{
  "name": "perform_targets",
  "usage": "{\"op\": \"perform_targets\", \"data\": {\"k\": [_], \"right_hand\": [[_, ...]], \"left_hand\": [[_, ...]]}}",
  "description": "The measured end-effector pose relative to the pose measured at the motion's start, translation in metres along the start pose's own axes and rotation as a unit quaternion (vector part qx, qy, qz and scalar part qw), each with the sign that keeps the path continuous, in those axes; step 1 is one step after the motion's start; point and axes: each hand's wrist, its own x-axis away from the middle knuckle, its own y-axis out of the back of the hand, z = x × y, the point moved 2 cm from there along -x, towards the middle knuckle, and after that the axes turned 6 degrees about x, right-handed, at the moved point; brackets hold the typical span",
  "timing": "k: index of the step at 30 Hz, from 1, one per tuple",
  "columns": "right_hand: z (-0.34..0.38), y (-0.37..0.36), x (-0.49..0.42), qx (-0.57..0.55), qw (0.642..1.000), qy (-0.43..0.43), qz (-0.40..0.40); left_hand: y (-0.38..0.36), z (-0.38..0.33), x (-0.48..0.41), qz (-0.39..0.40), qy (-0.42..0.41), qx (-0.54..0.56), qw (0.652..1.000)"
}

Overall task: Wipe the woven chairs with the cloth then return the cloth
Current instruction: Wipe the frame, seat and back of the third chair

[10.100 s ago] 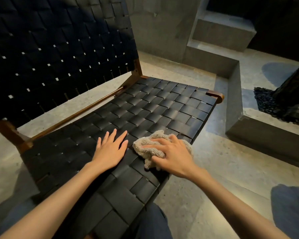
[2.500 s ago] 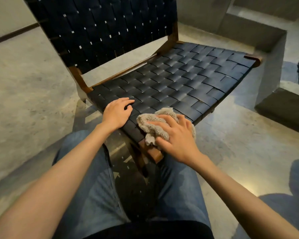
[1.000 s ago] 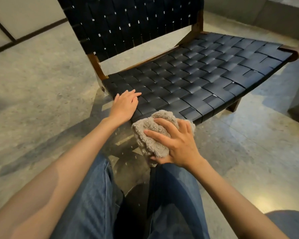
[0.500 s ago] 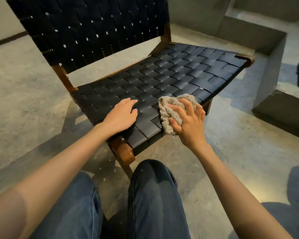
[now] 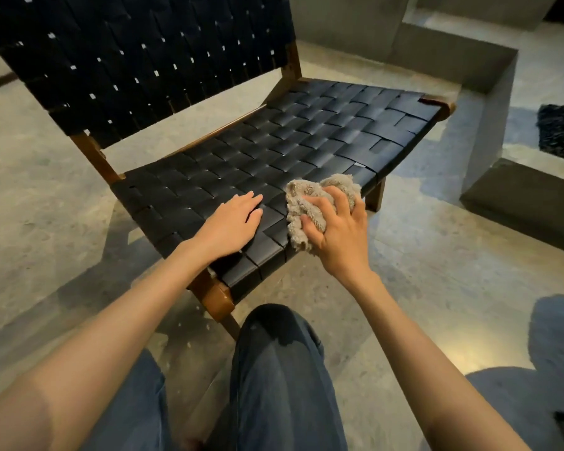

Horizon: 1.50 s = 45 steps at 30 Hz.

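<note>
One cloth [image 5: 310, 203], a beige, nubby terry rag bunched into a loose wad, is sitting at about four o'clock on the seat of the one woven chair [image 5: 293, 138], pressed against the front edge of the weave. The right hand [image 5: 337, 232] is gripping it, fingers curled over the top and thumb tucked into the folds below, so that tufts of the pile are bulging out at eleven and one o'clock of the knuckles. Just beside the cloth, at its nine o'clock, the left hand [image 5: 232, 222] is lying flat and relaxed on the seat, fingers straight and close together, holding nothing. The seat is made of wide, flat black straps (smooth, with a faint leathery sheen) crossing in a checkerboard, and it is sagging slightly toward the middle. The backrest, rising toward eleven o'clock, is showing narrower dark straps with small pale gaps of light between them. The frame is reddish-brown wood with rounded corners, two of which are showing at the front of the seat. Below, two legs in dark blue denim [image 5: 280, 379] are filling the six o'clock part of the view. The floor [image 5: 39, 196] is mottled grey concrete, and blocky concrete steps [image 5: 482, 79] are standing at two o'clock, with a black, rough-textured patch [image 5: 560, 131] at three o'clock.
</note>
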Motion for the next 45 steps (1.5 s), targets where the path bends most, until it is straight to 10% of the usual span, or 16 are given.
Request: {"op": "perform_targets", "data": {"k": [14, 28, 45], "right_hand": [[0.006, 0.007, 0.000, -0.096, 0.989, -0.112, -0.011], [-0.036, 0.007, -0.068, -0.284, 0.880, -0.380, -0.020], [-0.185, 0.005, -0.195, -0.206, 0.896, -0.383, -0.092]], "left_hand": [[-0.005, -0.003, -0.005, -0.040, -0.018, 0.019, 0.999], [-0.022, -0.046, -0.046, 0.048, -0.086, 0.013, 0.995], [-0.045, -0.101, -0.158, 0.021, -0.166, 0.017, 0.986]]}}
